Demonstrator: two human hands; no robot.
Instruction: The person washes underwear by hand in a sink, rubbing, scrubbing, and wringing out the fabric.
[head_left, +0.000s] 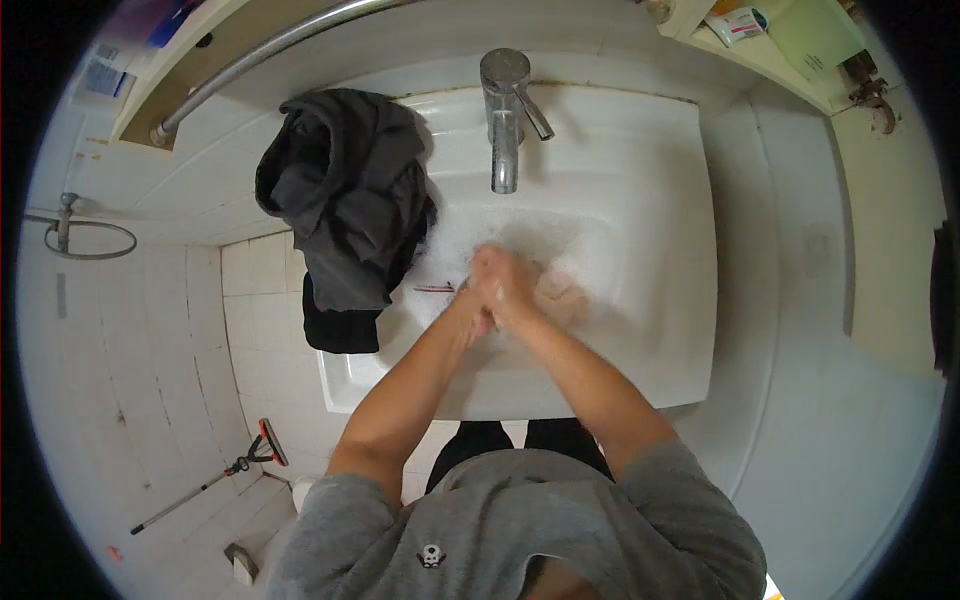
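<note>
My left hand and my right hand are pressed together low in the white washbasin. The right lies over the left with its fingers curled, and whatever may be between them is hidden. White suds lie around both hands. A pale pinkish cloth-like thing, soaked and blurred, lies just right of my right hand. By my left hand a thin red-and-white strip sticks out to the left; I cannot tell whether the hand touches it.
A chrome tap stands at the basin's back, its spout above the bowl. Dark grey and black clothing is heaped over the left rim. A metal rail and shelf are higher up. A long-handled floor tool is at lower left.
</note>
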